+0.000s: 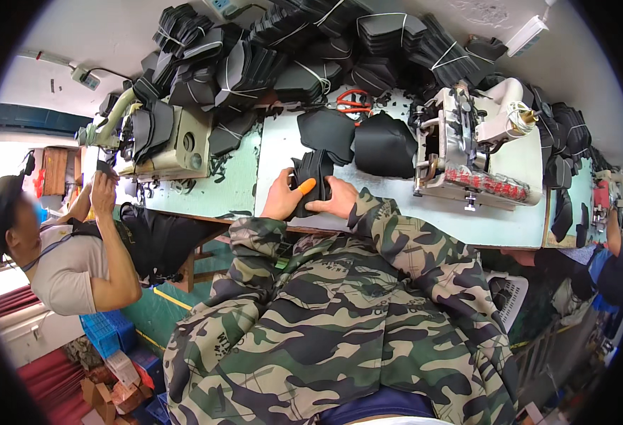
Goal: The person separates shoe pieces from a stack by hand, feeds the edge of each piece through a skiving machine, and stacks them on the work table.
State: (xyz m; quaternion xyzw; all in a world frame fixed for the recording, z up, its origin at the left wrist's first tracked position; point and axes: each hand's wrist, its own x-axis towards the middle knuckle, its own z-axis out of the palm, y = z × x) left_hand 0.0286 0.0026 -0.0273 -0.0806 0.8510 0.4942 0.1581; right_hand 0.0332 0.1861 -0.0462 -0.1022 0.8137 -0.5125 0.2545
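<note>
I see stack point(317, 167) pinched between left grip point(279, 198) and right grip point(340, 197) | long axis points away from wearer, far end slightly right | at pale counter point(276, 138) front edge | green floor point(159, 315) below

Workshop, small, shown by its pale worktable point(386, 195), cream bench machine point(189, 142) at left, larger machine point(467, 127) at right, tied bundles point(389, 34) of black pieces, co-worker point(67, 273), and, near the distorted right rim, apparently a third machine point(601, 202).

Held pcs point(314, 172) blk; finger cover point(306, 186) orange — jacket point(343, 304) camo, grn/tan/blk. Scissor handles point(354, 109) red-orange, R machine point(497, 129) cream, tabletop point(277, 145) pale grn-wht — floor point(216, 265) grn w/ yel line point(172, 298).
</note>
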